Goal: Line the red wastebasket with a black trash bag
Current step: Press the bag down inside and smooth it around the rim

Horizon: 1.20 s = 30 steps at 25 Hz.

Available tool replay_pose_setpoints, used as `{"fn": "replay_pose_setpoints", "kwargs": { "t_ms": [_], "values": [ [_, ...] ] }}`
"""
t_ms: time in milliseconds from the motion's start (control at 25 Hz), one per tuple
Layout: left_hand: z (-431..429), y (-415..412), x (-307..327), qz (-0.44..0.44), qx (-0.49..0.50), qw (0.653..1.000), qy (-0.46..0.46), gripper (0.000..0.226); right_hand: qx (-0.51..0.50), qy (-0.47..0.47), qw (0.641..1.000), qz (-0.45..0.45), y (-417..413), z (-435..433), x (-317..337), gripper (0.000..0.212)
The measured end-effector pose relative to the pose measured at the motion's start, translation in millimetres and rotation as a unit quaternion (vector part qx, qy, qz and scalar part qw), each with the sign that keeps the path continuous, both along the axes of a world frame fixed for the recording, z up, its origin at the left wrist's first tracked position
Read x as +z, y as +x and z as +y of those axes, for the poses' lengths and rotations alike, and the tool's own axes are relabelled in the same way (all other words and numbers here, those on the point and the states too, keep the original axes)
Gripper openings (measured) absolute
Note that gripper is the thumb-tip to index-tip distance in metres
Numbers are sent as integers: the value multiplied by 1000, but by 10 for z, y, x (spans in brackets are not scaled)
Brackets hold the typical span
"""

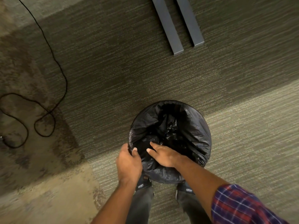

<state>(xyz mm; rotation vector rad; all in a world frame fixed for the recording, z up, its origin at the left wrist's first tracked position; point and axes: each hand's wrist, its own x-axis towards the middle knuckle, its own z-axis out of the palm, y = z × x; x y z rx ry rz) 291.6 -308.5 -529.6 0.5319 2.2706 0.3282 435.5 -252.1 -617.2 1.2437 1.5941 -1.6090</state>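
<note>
A black trash bag covers a round wastebasket on the carpet just ahead of my feet. The bag is folded over the whole rim, so none of the basket's red shows. My left hand grips the bag at the rim's near left edge, thumb inside and fingers outside. My right hand reaches into the opening from the near side, fingers spread and pressing flat on the crumpled plastic inside.
Two grey metal furniture feet lie on the carpet far ahead. A black cable loops across the floor at the left. My two shoes stand right behind the basket.
</note>
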Motion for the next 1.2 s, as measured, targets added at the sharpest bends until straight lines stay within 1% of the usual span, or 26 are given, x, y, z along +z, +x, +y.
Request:
{"fn": "replay_pose_setpoints", "kwargs": {
  "t_ms": [80, 120, 200, 280, 400, 480, 560, 680, 800, 880, 920, 1000, 1080, 1120, 1160, 1200],
  "values": [
    [-9, 6, 11, -10, 5, 1000, 1, 15, -38, -35, 999, 9, -6, -14, 11, 78],
    [-21, 14, 32, -16, 9, 1000, 1, 17, -66, -33, 997, 25, 5, 20, 28, 71],
    [-48, 15, 59, -19, 10, 1000, 12, 22, -144, 8, 989, 41, 22, 183, 35, 53],
    [-62, 19, 68, -13, 3, 1000, 15, 18, -206, 50, 977, 27, 51, 460, -59, 48],
    [-65, 21, 47, 21, -19, 999, 19, 5, -184, 49, 981, -31, 90, 858, -253, 35],
    [-68, 7, 46, 39, -37, 999, 5, 8, -166, 35, 984, -58, 124, 993, -405, 38],
    [-111, -25, -15, 42, -51, 998, 15, 7, -160, 37, 984, -71, 137, 1032, -469, 40],
    [-146, -49, -56, 35, -56, 998, 13, 11, -140, 66, 987, -50, 103, 902, -355, 41],
    [-114, -27, 15, 35, -11, 999, 27, 7, -72, 167, 983, -1, 129, 558, 99, 43],
    [-88, -5, 55, 24, 20, 999, 33, 7, -64, 269, 961, 27, 229, 265, 417, 39],
    [-80, 6, 79, 21, 29, 999, 36, 10, -78, 333, 939, 33, 299, 138, 551, 33],
    [-67, 32, 121, 17, 46, 998, 28, 11, -153, 436, 887, 23, 474, 7, 781, 24],
    [-69, 35, 125, 9, 75, 997, 11, 17, -231, 481, 846, -19, 698, -15, 943, 24],
    [-74, 40, 133, 5, 84, 996, 3, 22, -253, 493, 831, -47, 818, -11, 989, 26],
    [-78, 42, 138, 4, 86, 996, -4, 27, -265, 496, 823, -79, 930, -20, 1009, 29],
    [-74, 50, 153, 3, 86, 996, -11, 30, -270, 483, 825, -111, 1026, -31, 1021, 34]
  ]
}}
